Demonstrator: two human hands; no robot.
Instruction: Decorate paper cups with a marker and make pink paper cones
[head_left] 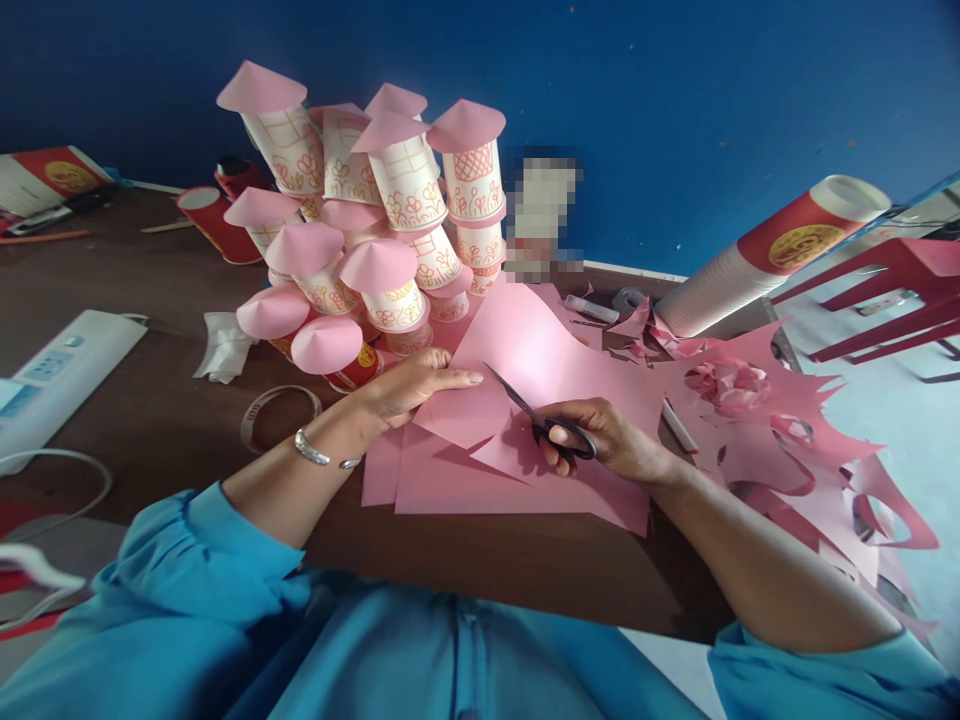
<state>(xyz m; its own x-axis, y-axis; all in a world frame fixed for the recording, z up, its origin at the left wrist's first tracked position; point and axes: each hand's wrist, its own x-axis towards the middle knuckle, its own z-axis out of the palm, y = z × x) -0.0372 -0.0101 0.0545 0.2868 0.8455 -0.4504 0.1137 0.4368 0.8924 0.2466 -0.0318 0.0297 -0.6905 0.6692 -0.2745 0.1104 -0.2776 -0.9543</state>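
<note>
My left hand [420, 385] pinches the left edge of a pink paper sheet [525, 335], thumb on top. A curved pencil-like line shows faintly on the sheet near my thumb. In my right hand [600, 435] is a pair of black-handled scissors [525, 405], fingers through the loops. Its blades point up and left at the sheet, which has a cut running in from its lower edge; whether the blades are parted I cannot tell. Under it lie more flat pink sheets [480, 490] on the dark table [465, 560].
Stacked decorated paper cups [409, 190] with pink cone tops stand behind my left hand. Pink paper scraps [795, 450] pile up at right, below a leaning stack of cups [772, 250]. A tape ring [255, 410] and a white power strip [75, 375] lie left.
</note>
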